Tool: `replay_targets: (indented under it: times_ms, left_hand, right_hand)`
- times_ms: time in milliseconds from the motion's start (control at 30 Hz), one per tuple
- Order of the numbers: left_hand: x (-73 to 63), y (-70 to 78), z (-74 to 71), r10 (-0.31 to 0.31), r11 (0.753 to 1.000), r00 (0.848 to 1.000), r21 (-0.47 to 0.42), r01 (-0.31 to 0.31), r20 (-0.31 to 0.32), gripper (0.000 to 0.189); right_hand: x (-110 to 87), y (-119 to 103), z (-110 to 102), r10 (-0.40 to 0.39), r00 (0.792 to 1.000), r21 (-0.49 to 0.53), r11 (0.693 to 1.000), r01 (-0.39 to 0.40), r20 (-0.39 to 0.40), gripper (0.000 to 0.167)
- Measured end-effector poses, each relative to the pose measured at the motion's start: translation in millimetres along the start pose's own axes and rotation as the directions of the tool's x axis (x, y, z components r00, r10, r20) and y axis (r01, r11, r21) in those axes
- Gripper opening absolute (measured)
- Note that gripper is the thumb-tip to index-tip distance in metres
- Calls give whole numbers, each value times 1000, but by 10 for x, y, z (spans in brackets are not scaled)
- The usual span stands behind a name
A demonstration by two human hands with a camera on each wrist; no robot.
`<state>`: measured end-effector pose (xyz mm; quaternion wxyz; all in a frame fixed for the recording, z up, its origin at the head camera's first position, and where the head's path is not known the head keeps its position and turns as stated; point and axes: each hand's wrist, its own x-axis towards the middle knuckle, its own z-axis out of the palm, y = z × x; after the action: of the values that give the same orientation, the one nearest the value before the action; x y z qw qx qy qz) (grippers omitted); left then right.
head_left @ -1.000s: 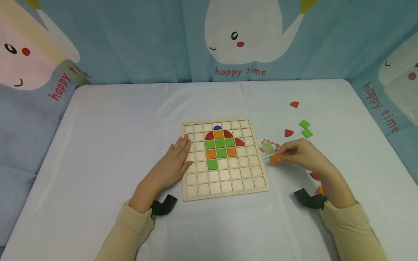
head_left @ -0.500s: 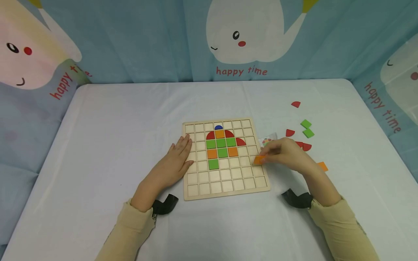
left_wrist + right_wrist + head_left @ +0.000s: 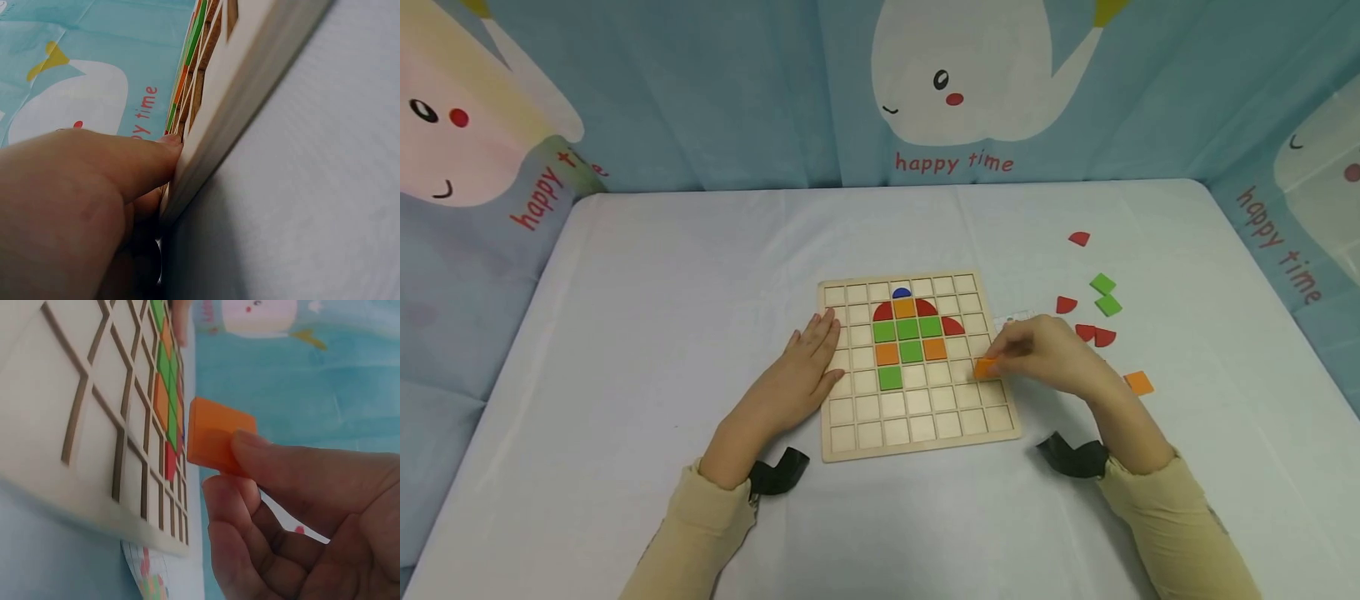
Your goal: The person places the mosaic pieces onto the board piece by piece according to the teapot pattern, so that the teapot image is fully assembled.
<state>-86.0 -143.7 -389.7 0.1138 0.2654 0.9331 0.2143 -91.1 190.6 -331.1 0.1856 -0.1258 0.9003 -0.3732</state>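
Observation:
A wooden grid board (image 3: 892,406) lies on the white cloth, with green, orange, red and blue tiles set in its upper middle squares. My left hand (image 3: 792,379) rests along the board's left edge, fingers straight; in the left wrist view its thumb (image 3: 147,164) touches the edge. Between thumb and fingers, my right hand (image 3: 1054,357) pinches an orange square tile (image 3: 215,431). In the head view this tile is over the right columns of the board; the right wrist view shows it held above the surface. The hand mostly hides a small printed pattern card (image 3: 1013,318).
Right of the board lie loose tiles: several red quarter-round ones (image 3: 1066,305), two green squares (image 3: 1102,284) and an orange one (image 3: 1138,382). Each wrist wears a black strap-like piece (image 3: 778,472). A blue curtain (image 3: 737,92) with printed whales stands behind the table.
My right hand has carried the orange tile leftward from beside the card to over the board's right side, uncovering red and orange tiles behind it. The left hand has stayed in place.

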Motion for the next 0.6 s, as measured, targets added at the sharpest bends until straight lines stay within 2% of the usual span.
replay_targets:
  times_ms: [100, 233, 433, 600]
  left_hand:
    - [4, -2, 4, 1, 1000, 1000, 1, -1, -4, 63]
    - [11, -11, 7, 4, 1000, 1000, 8, -4, -11, 63]
    - [11, 1, 4, 4, 1000, 1000, 5, -4, -7, 63]
    - [2, 9, 0, 7, 1000, 1000, 5, -7, -6, 63]
  right_hand:
    - [-8, 22, -29, -2, 1000, -3, 1000, 2, -1, 9]
    - [41, 12, -10, -35, 999, 27, 999, 34, 35, 10]
    - [226, -65, 165, -53, 994, 47, 998, 48, 95, 4]
    - [337, -161, 331, -112, 985, 47, 993, 107, 130, 4]
